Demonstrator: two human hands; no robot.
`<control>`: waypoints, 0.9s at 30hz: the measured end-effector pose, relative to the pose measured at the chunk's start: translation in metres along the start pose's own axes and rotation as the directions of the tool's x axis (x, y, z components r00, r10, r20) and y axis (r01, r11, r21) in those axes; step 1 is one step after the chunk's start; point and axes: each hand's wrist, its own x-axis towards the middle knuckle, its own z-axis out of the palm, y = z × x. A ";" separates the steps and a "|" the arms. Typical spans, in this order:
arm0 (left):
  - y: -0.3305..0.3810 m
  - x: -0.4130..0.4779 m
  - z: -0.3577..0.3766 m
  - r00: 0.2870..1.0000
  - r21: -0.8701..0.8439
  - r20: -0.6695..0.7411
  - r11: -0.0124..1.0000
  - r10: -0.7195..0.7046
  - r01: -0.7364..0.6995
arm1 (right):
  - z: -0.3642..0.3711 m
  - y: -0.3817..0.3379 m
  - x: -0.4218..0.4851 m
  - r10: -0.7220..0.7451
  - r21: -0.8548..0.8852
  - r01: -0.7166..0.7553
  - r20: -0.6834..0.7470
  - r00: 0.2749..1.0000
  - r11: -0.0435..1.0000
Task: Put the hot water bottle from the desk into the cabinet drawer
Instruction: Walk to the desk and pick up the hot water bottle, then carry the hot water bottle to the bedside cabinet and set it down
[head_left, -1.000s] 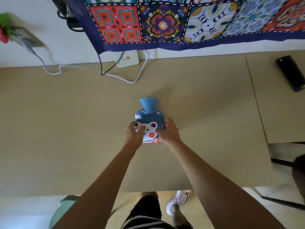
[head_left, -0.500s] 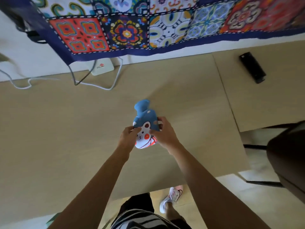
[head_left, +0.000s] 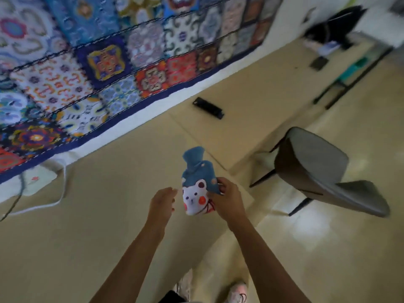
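The hot water bottle (head_left: pixel 197 182) has a blue cover with a white bear face and red cheeks. It is lifted above the beige desk (head_left: pixel 98 215), neck pointing away from me. My right hand (head_left: pixel 227 197) grips its right side. My left hand (head_left: pixel 162 203) hangs just left of the bottle, fingers loosely curled, a small gap between it and the cover. No cabinet drawer is in view.
A grey chair (head_left: pixel 323 171) stands right of the desk. A black remote (head_left: pixel 208 108) lies on the adjoining desk. A white box (head_left: pixel 39 178) with cables sits by the wall under a patterned cloth (head_left: pixel 98 62). Another desk with clutter (head_left: pixel 328 44) stands far right.
The bottle came up off the desk. My left hand let go of it and now only the right holds it. The view swung right, bringing the chair and floor into sight.
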 end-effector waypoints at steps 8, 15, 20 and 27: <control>0.028 -0.081 0.159 0.950 0.123 0.250 0.967 0.188 -0.224 | -0.182 0.023 -0.046 0.055 0.271 0.037 -0.324 0.944 0.962; 0.014 -0.167 0.313 0.858 0.163 0.470 0.935 0.208 -0.316 | -0.338 0.066 -0.102 0.078 0.312 0.116 -0.546 0.834 0.943; -0.011 -0.221 0.417 0.767 0.172 0.605 0.905 0.214 -0.388 | -0.436 0.110 -0.144 0.152 0.351 0.133 -0.674 0.722 0.927; -0.038 -0.267 0.536 0.643 0.236 0.745 0.832 0.177 -0.502 | -0.535 0.171 -0.186 0.331 0.477 0.153 -0.774 0.541 0.865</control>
